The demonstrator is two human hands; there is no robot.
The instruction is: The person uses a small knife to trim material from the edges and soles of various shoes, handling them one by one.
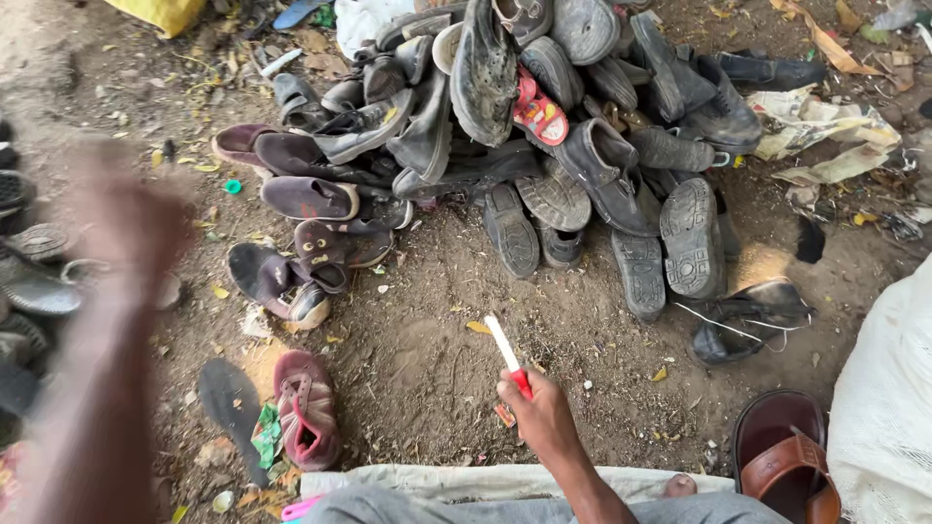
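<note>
My right hand point(540, 417) rests low near the ground, closed on a small knife point(507, 351) with a red handle and a white blade pointing up and left. My left hand point(126, 225) is raised at the left, blurred by motion; whether it holds anything cannot be made out. A big heap of worn dark shoes and boots point(544, 146) lies on the dirt ahead of me. A red shoe point(307, 408) and a loose black sole point(231, 406) lie to the left of my right hand.
A brown sandal point(788, 456) sits at lower right beside a white sack point(883, 408). More shoes line the left edge point(29, 281). Crumpled paper and litter point(815, 126) lie at upper right. A cloth strip point(485, 479) runs along my knees.
</note>
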